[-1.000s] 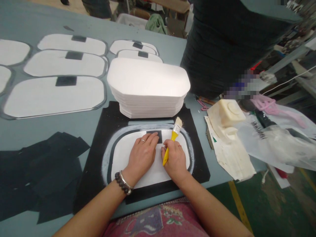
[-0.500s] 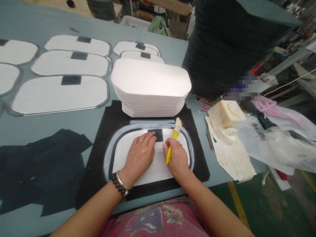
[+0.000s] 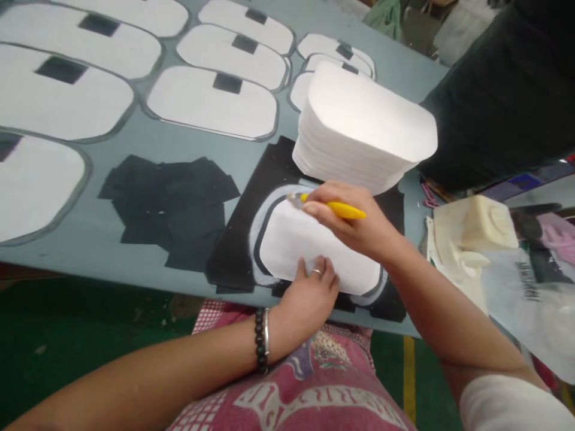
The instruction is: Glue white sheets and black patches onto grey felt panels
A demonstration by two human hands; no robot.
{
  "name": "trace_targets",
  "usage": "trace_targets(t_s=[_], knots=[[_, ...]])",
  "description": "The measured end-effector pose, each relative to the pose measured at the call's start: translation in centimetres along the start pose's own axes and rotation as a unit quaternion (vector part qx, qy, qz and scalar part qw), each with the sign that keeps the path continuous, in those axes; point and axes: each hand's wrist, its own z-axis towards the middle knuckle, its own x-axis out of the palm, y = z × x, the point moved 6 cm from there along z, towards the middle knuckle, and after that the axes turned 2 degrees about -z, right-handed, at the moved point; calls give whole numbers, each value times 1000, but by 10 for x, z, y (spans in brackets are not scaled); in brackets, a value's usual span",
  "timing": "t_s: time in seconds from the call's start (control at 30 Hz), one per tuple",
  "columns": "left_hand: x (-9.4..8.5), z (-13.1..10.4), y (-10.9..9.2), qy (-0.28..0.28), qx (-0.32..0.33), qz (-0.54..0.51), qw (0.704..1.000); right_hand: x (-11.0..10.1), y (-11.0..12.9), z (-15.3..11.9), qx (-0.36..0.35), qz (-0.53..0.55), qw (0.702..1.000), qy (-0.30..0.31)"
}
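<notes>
A white rounded panel [image 3: 291, 236] lies on a black sheet [image 3: 242, 221] that shows a pale rounded band around it. My left hand [image 3: 311, 293] rests on the panel's lower edge with its fingers apart. Above the panel's upper part, my right hand [image 3: 344, 216] is closed around a yellow-handled brush [image 3: 345, 210], its bristles pointing left at the panel's upper left edge. Behind my right hand stands a tall stack of white panels [image 3: 368, 120], overlapping the back of the black sheet.
Several finished-looking white panels with black patches [image 3: 215, 102] lie at the left and back. Black cut pieces [image 3: 173, 206] sit left of the sheet. A dark stack [image 3: 503, 90] rises at the right, near a cream container [image 3: 478, 221] and plastic bags [image 3: 534, 299].
The view has shifted left. My right hand has turned the brush from upright to pointing left, with its bristles at the panel edge. My left hand has slid to the panel's lower edge.
</notes>
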Motion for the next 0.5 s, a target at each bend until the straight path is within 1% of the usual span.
trace_targets(t_s=[0.03,0.07,0.13,0.17,0.2,0.23,0.27,0.3,0.33,0.4,0.43,0.47,0.5], knots=[[-1,0,-1,7,-1,2,1000,14,13,9,-21,41,997,64],[-2,0,-1,13,-3,5,1000,30,25,15,-39,79,987,135],[-6,-2,-3,21,1,6,1000,59,41,19,-62,133,951,271],[-7,-3,-3,22,3,5,1000,71,45,20,-67,144,932,325],[-8,-3,-3,20,2,3,1000,81,45,22,-69,147,918,363],[-9,-3,-2,17,1,1,1000,88,43,25,-68,144,908,387],[-10,-3,-2,13,0,-2,1000,92,39,31,-65,135,906,395],[-9,-3,-2,9,1,-4,1000,93,34,38,-59,120,911,389],[-9,-2,-1,5,3,-7,1000,91,28,46,-51,99,923,369],[-7,-1,-2,-5,9,-12,1000,81,19,63,-31,48,951,304],[-6,0,-2,-11,13,-12,1000,76,19,69,-27,28,961,273],[-5,1,-3,-17,15,-10,1000,73,21,71,-31,20,965,258],[-5,2,-3,-21,17,-5,1000,74,27,70,-43,27,962,269]])
